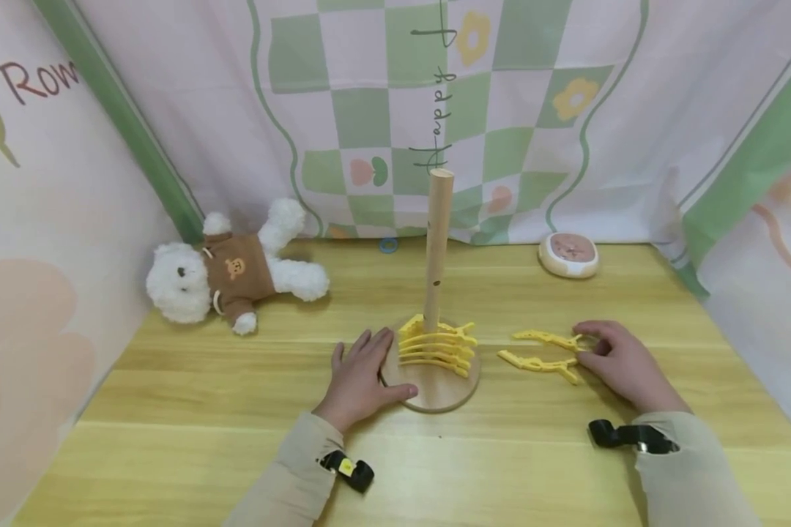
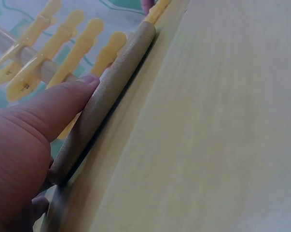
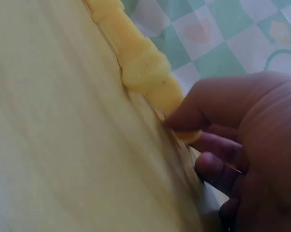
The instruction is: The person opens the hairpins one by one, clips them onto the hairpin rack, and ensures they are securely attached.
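Note:
A wooden stand has a round base (image 1: 428, 395) and an upright post (image 1: 439, 241). Several yellow hair clips (image 1: 435, 350) sit low on the post, one above another. My left hand (image 1: 362, 380) holds the base at its left rim, its thumb (image 2: 63, 104) lying along the edge and the other fingers partly hidden. To the right of the stand, my right hand (image 1: 622, 366) pinches the end of a yellow hair clip (image 1: 543, 337) with thumb and forefinger, low over the table. Another yellow hair clip (image 1: 537, 364) lies just in front of it.
A white plush bear (image 1: 237, 271) in a brown top lies at the back left. A small blue ring (image 1: 388, 245) is by the back curtain (image 1: 356, 117). At the back right rests a white rounded device (image 1: 569, 255). The wooden table (image 1: 204, 439) ends at fabric walls.

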Tool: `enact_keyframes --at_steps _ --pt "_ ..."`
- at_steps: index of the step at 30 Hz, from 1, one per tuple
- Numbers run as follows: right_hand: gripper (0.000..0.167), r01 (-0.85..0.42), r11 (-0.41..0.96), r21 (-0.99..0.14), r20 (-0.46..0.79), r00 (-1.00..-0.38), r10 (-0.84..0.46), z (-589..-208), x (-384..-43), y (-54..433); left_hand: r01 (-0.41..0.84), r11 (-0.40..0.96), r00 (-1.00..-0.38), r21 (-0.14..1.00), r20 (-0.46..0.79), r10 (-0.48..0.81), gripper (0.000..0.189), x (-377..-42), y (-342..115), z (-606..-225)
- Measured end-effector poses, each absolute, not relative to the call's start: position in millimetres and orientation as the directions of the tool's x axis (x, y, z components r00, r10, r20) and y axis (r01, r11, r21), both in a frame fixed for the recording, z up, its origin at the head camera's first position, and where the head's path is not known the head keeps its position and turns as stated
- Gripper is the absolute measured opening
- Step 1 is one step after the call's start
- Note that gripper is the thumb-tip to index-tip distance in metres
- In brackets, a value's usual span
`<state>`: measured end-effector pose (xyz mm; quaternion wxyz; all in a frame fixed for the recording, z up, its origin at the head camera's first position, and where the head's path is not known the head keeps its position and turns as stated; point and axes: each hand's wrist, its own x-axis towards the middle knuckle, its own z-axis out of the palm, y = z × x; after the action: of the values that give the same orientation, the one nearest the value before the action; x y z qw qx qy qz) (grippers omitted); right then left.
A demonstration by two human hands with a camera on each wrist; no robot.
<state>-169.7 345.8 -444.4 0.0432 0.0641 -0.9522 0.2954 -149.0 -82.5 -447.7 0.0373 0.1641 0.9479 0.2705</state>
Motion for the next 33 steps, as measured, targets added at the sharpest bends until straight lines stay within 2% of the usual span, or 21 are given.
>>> enact_keyframes --at_steps 6,9,15,22,33 --pt "0.049 -0.053 0.766 -0.64 0.079 -0.997 -0.003 -443 -164 347 0.29 0.797 -0.944 0.53 0.022 0.329 0.102 -149 -83 -447" --pt "0.052 -0.047 0.749 -0.661 0.105 -0.994 0.031 -442 -162 346 0.288 0.798 -0.945 0.53 0.02 0.328 0.103 -149 -83 -447" --pt "0.045 -0.093 0.721 -0.686 0.224 -0.971 0.088 -441 -161 342 0.288 0.798 -0.945 0.529 0.021 0.327 0.102 -148 -82 -447" --pt "0.035 -0.217 0.699 -0.682 0.368 -0.927 0.072 -432 -159 323 0.293 0.796 -0.945 0.53 0.033 0.326 0.102 -148 -82 -447" --pt "0.029 -0.226 0.686 -0.692 0.372 -0.926 0.07 -420 -152 300 0.291 0.792 -0.945 0.537 0.032 0.326 0.101 -149 -82 -449"
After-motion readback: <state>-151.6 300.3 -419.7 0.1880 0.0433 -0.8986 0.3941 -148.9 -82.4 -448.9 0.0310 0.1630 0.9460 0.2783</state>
